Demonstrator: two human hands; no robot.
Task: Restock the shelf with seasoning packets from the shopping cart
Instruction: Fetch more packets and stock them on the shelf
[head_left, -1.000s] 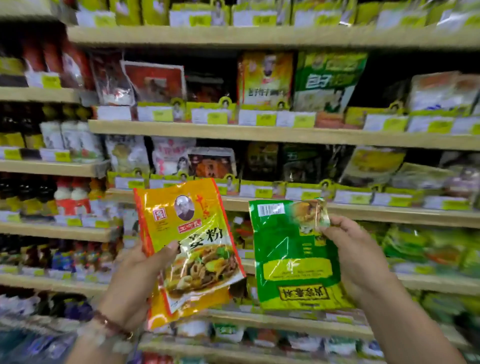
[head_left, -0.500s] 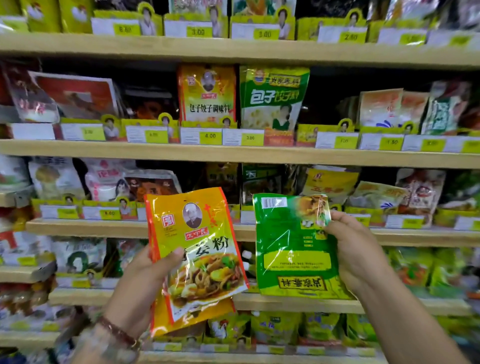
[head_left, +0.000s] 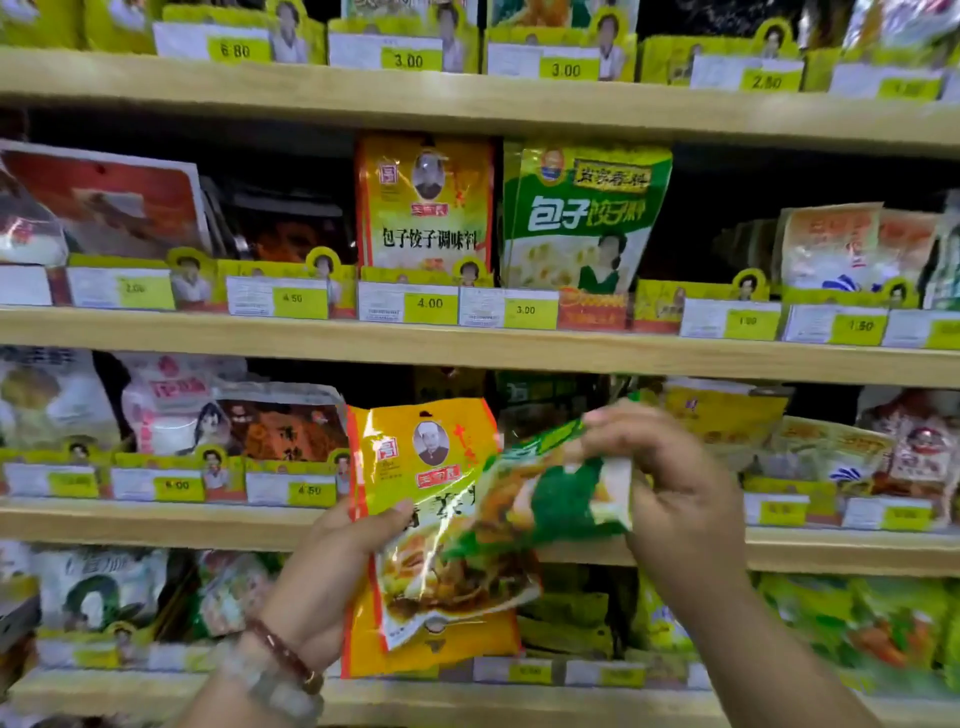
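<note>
Left hand (head_left: 332, 577) grips the yellow packets (head_left: 421, 499) by their left edge, thumb across the front. Just right, overlapping them, the green packet (head_left: 561, 493) is pinched at its top by the right hand (head_left: 670, 488), tilted and blurred. Matching yellow stock (head_left: 423, 202) stands on the shelf (head_left: 467, 343) above the fingers. Advice: free one packet, raise it, seat it upright behind the price tag.

Left hand (head_left: 332, 577) gripping; right hand (head_left: 670, 483) apparently pinching.
</note>
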